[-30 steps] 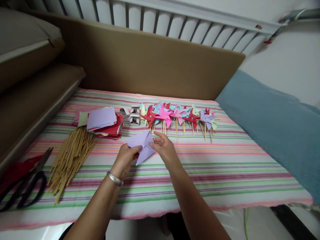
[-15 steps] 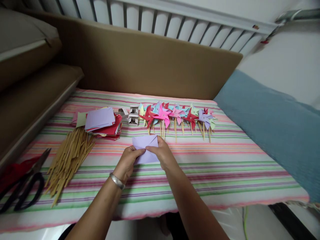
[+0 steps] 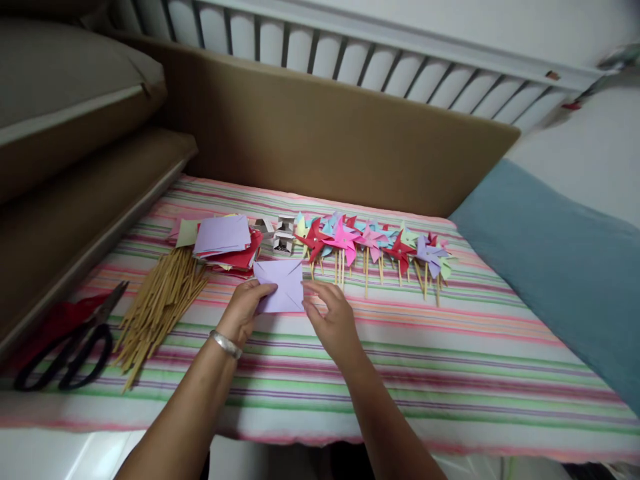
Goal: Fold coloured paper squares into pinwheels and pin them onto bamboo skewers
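Observation:
A purple paper square (image 3: pixel 281 285) with diagonal lines running in from its corners is held up above the striped cloth. My left hand (image 3: pixel 246 305), with a silver bracelet at the wrist, pinches its left side, thumb on top. At the right edge is my right hand (image 3: pixel 331 319), thumb and fingers apart; whether the fingertips touch the paper is hard to tell. Just behind lies a stack of coloured paper squares (image 3: pixel 223 235), a purple one uppermost. Finished paper pinwheels (image 3: pixel 345 239) on sticks lie in a row to the right.
Small open boxes (image 3: pixel 283 245) stand between the stack and the pinwheels. A pile of thin wooden sticks (image 3: pixel 157 300) lies left, with black-handled scissors (image 3: pixel 75 353) and a red bag (image 3: pixel 55 327) beyond. Brown cushions (image 3: pixel 90 160) border the left, a brown board (image 3: pixel 320 133) the back.
My right hand has come off the paper's top and moved to its right edge, fingers spreading. More diagonal lines now show on the paper. The view has shifted, moving the scene rightward.

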Action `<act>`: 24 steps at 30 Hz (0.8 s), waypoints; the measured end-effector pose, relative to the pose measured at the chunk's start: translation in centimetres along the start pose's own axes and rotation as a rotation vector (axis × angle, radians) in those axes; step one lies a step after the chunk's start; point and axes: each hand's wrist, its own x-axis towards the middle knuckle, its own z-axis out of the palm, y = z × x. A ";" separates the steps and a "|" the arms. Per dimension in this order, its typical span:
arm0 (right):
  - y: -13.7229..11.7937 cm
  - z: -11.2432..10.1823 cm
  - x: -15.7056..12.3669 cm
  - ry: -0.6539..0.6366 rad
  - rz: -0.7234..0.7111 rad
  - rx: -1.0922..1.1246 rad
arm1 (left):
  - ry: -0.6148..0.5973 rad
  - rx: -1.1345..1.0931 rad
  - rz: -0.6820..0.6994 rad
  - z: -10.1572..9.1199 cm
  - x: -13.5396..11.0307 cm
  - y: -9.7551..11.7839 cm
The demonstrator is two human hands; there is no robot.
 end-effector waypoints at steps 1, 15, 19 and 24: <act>0.0 0.0 -0.1 -0.042 -0.080 -0.038 | -0.003 -0.005 0.009 -0.2 0.1 0.2; 0.5 0.7 -0.2 -0.126 -0.066 -0.001 | -0.029 0.052 -0.027 -0.5 0.1 0.3; 0.6 0.9 -0.2 -0.133 0.134 0.180 | -0.045 0.081 -0.016 0.2 -0.2 -0.1; 0.7 1.4 0.1 -0.114 0.344 0.401 | -0.114 0.096 -0.028 1.0 -0.5 -1.0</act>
